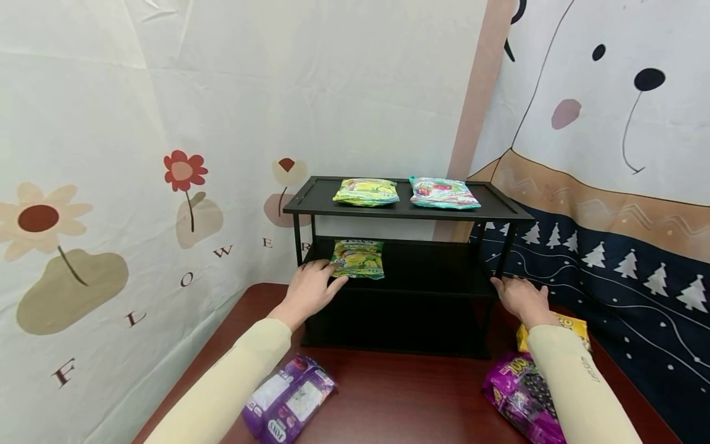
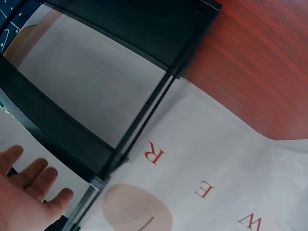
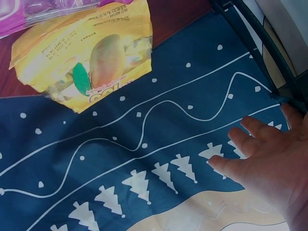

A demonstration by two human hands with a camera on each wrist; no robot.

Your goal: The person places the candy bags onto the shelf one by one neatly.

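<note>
A black three-tier rack (image 1: 410, 293) stands on the dark red table. My left hand (image 1: 310, 287) is at the left end of its middle shelf, fingers extended, right beside a green candy bag (image 1: 359, 259) lying there. In the left wrist view the left hand (image 2: 31, 192) shows spread fingers near a rack post. My right hand (image 1: 521, 299) is at the rack's right side, fingertips by the right post. The right wrist view shows the right hand (image 3: 269, 159) with loosely extended fingers and nothing in them.
On the top shelf lie a yellow-green bag (image 1: 366, 192) and a teal-and-white bag (image 1: 444, 193). A purple bag (image 1: 291, 401) rests on the table at front left. At right lie a magenta grape bag (image 1: 524, 394) and a yellow mango bag (image 3: 91, 57). Printed cloths hang behind.
</note>
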